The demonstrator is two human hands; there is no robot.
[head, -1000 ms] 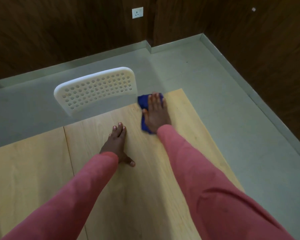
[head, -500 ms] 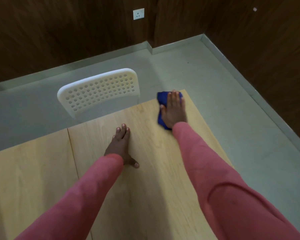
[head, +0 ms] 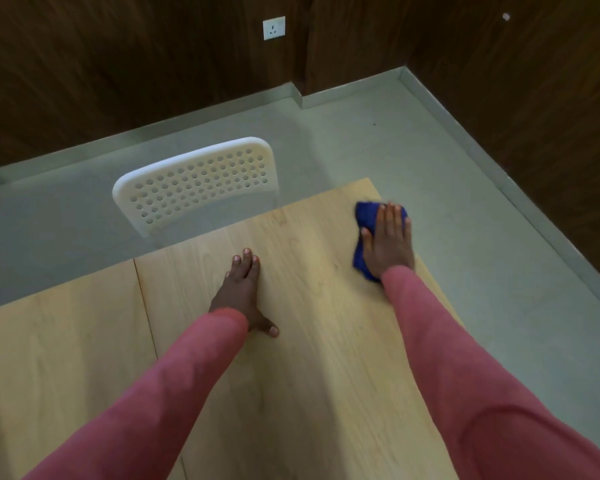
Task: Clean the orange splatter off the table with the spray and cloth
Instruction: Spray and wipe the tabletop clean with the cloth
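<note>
A blue cloth point(head: 365, 220) lies on the light wooden table point(head: 309, 358) near its far right corner. My right hand point(head: 388, 240) presses flat on the cloth with straight fingers, covering most of it. My left hand point(head: 241, 289) rests flat on the table near the middle, fingers straight and thumb spread. Faint wet marks show on the wood near the far edge. No spray bottle is in view, and I see no orange splatter.
A white perforated chair back point(head: 194, 185) stands just beyond the table's far edge. A seam point(head: 146, 306) divides the tabletop left of my left hand. Grey floor point(head: 482, 237) lies past the right edge, with dark wooden walls behind.
My right hand has slid the blue cloth to the right along the far edge, toward the table's right corner. My left hand has stayed flat in place.
</note>
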